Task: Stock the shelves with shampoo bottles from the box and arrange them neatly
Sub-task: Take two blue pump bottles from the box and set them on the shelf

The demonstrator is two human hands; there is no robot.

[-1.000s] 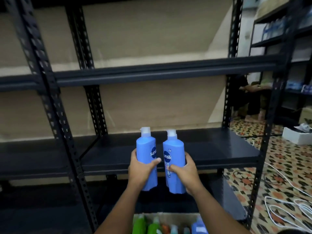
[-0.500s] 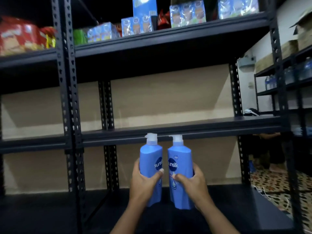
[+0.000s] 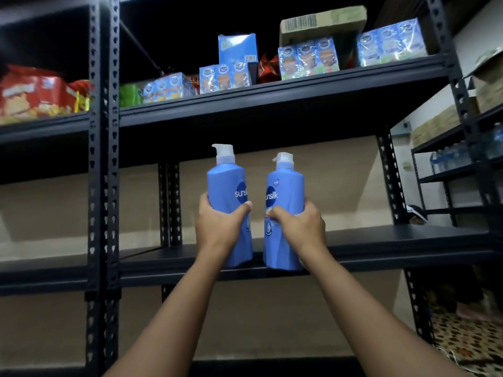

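I hold two blue pump-top shampoo bottles upright, side by side, in front of a dark metal shelf (image 3: 381,240). My left hand (image 3: 217,224) grips the left bottle (image 3: 227,183) round its middle. My right hand (image 3: 299,227) grips the right bottle (image 3: 288,183) the same way. Both bottle bases are level with the shelf's front edge; whether they rest on it I cannot tell. A small gap separates the two bottles. The box is out of view.
The shelf above (image 3: 272,96) carries blue drink-carton packs (image 3: 307,59), a cardboard box (image 3: 321,23) and red snack bags (image 3: 35,91) at the left. A perforated black upright (image 3: 104,159) stands to the left. Another rack with water bottles (image 3: 451,159) is at the right.
Both hands have lifted the bottles from the lower shelf level up to the middle shelf, and the bottles have spread slightly apart. The view has tilted upward, and the box has dropped out of sight.
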